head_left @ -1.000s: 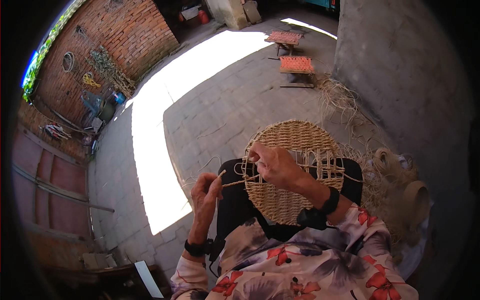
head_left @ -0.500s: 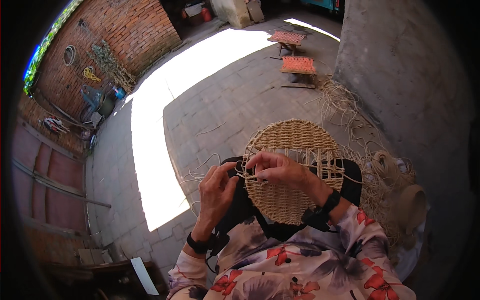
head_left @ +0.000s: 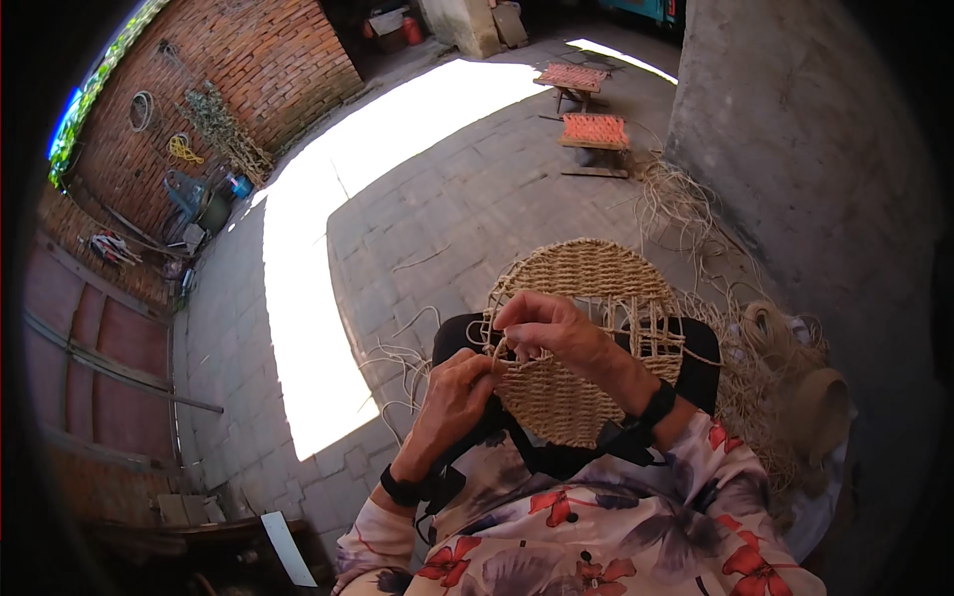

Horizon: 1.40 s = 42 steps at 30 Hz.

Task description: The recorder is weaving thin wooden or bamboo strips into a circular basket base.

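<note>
A round woven straw-rope piece (head_left: 566, 402) lies across my lap, tightly woven at its far and near parts with an open lattice band between. My left hand (head_left: 459, 392) is closed at its left edge, fingertips pinching a thin strand of straw rope (head_left: 499, 348). Over the open band, my right hand (head_left: 552, 323) is closed too, thumb and forefinger together by the same strand. Exactly how its fingertips grip is partly hidden. Loose rope ends (head_left: 402, 363) stick out to the left of the piece.
To my right lies a tangled heap of straw rope (head_left: 740, 437) with a roll of woven band (head_left: 817, 407), beside a grey wall (head_left: 795, 149). Two low folding stools (head_left: 593, 129) with red woven seats stand ahead. Bright sunlight crosses the paved floor (head_left: 427, 199).
My left hand has moved right and nearer to me, from the rim's upper left to a spot just below my right hand. The right hand has barely shifted.
</note>
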### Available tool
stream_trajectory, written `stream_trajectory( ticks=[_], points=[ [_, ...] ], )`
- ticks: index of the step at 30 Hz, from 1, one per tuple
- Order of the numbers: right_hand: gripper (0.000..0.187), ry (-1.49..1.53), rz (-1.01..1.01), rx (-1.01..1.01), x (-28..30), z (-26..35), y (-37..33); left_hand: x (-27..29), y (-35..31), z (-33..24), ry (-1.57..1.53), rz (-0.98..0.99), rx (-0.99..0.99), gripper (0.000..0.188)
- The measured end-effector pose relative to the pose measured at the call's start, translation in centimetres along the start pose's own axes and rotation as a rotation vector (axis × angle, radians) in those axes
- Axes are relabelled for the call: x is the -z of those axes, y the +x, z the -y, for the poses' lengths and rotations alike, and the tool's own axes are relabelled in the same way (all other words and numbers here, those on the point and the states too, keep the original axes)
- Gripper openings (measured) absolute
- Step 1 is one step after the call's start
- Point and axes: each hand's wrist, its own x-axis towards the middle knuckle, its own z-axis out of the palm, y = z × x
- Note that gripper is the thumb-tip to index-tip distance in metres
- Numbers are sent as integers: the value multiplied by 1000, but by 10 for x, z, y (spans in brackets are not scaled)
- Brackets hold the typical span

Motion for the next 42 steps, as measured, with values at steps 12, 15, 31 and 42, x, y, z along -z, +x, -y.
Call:
stream_trajectory(
  ticks=[12,15,31,42],
  points=[
    [21,-1237,-94,238,-4,-25,-12,-14,-5,41,-358,-366,347,10],
    [14,-1217,-142,207,-6,-26,-11,-24,1,41,-313,-308,343,8],
    [14,-861,-199,250,8,-20,-13,-28,4,40,-838,-227,582,8],
    [10,-1259,-161,278,-4,-17,-34,-29,3,42,-967,-192,576,10]
  ],
)
